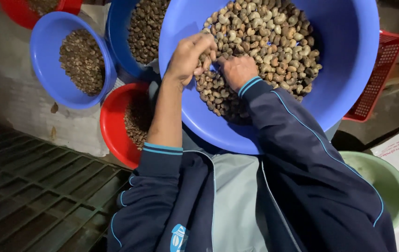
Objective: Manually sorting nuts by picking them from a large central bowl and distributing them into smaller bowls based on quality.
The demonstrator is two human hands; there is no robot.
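A big blue basin (348,56) sits in my lap, holding a heap of pale and brown cashew nuts (269,42). My left hand (190,56) rests at the near left edge of the heap, its fingers curled over some nuts. My right hand (237,70) lies beside it, palm down, fingers dug into the nuts. Both arms wear dark blue sleeves with light blue stripes; the left sleeve is pushed up past the forearm. What the fingers grip is hidden.
To the left stand a smaller blue bowl (45,60) of brown nuts, another blue basin (115,37) and a red bowl (111,126), also with nuts. A red mesh basket (376,79) is on the right, a green bowl (395,186) lower right. A dark metal grate (31,196) covers the floor.
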